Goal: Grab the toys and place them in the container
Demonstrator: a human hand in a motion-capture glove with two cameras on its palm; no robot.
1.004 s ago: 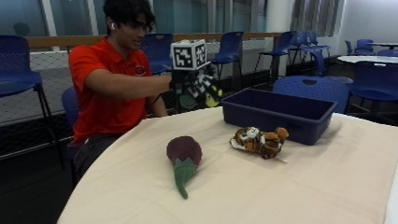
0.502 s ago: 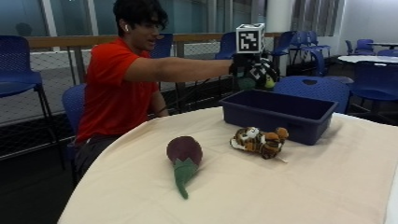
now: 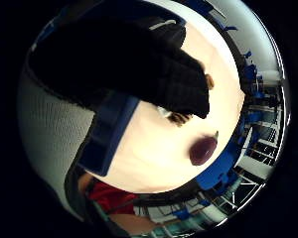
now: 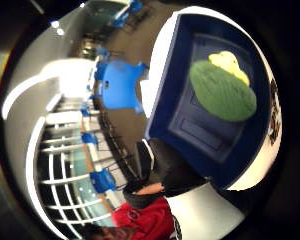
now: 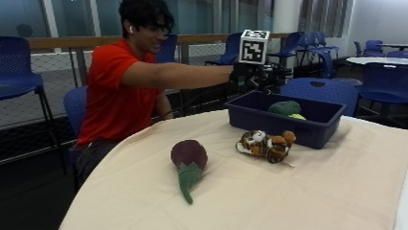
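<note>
My gloved right hand (image 5: pixel 252 76) hovers above the near end of the dark blue container (image 5: pixel 280 125), fingers relaxed and holding nothing. A green and yellow plush toy (image 5: pixel 284 108) lies inside the container, as the thumb side palm view also shows (image 4: pixel 222 90). On the cream table (image 5: pixel 255 191), a striped tiger plush (image 5: pixel 266 145) lies just in front of the container. A purple eggplant plush (image 5: pixel 188 155) with a green stem lies further left. In the little finger side palm view, the eggplant (image 3: pixel 203 150) and tiger (image 3: pixel 179 118) lie beyond my black fingers (image 3: pixel 179 84).
A blue chair (image 5: pixel 322 91) stands right behind the container. Another blue chair (image 5: pixel 19 62) stands at the far left, with a railing and more chairs and tables behind. The table's round edge runs close to the person's lap.
My hand carried the green toy from in front of the chest rightward to above the container. The toy has left the hand and now lies in the container.
</note>
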